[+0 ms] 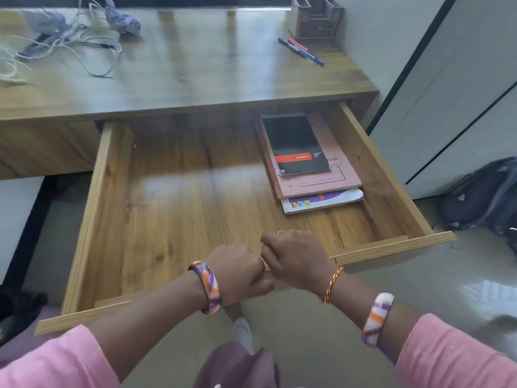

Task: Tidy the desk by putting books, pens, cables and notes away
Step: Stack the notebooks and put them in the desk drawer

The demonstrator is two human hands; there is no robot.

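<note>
- Head view: the books (309, 161) are already stacked in the open drawer (179, 208), at its back right corner beside the right wall, long axes running front to back.
- Both hands sit at the middle of the drawer's front edge, side by side and touching: the left hand (237, 273) and the right hand (295, 259) each curl their fingers over the front panel, gripping it.
- The pens (300, 50) lie loose near the table's back right corner, just in front of the organiser (317, 18); they lie ahead and to the right, so the right hand is nearer.
- The cables (61, 46) sprawl tangled at the table's back left corner, nearer the left hand; crumpled notes (123, 22) seem to lie beside them, though blurred.
- Judgement: books done; pens, cables and notes remain.
</note>
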